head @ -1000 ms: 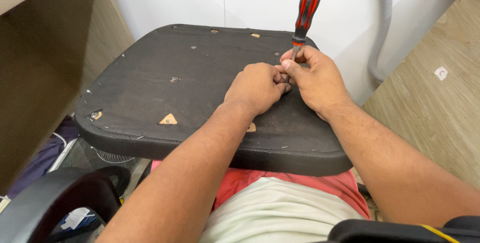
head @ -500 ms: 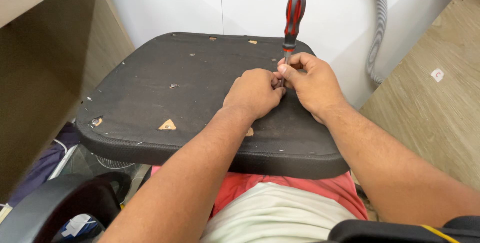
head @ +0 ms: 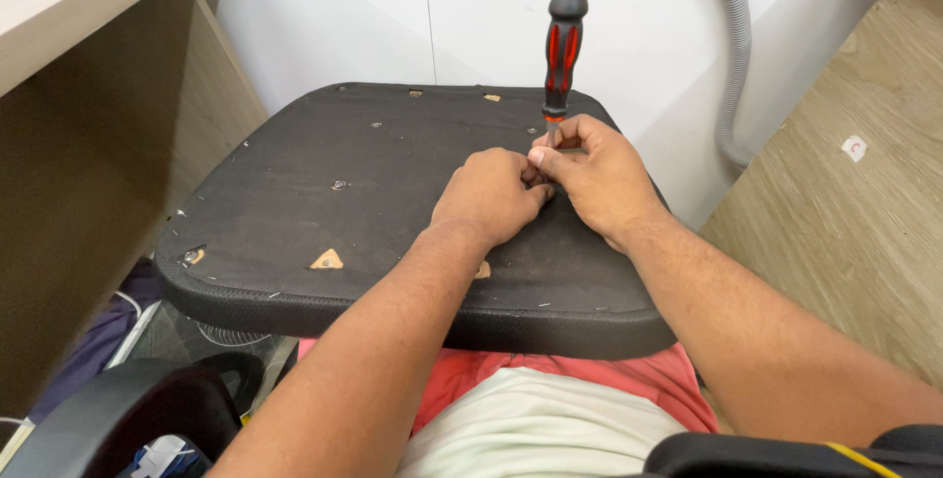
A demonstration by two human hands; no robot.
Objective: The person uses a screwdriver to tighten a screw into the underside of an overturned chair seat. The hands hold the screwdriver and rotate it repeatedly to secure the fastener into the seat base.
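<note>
Your right hand (head: 599, 178) pinches the red-and-black screwdriver (head: 563, 46) upright on the black fabric-covered seat underside (head: 324, 183); left hand (head: 491, 193) curls closed, probably steadying its hidden tip.

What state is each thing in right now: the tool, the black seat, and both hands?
Screwdriver: upright, tip hidden between the hands.
Seat base: underside up, fabric torn in spots.
Left hand: closed, resting on the seat.
Right hand: pinching the screwdriver's shaft.
Grey hose: hanging, bent.
</note>
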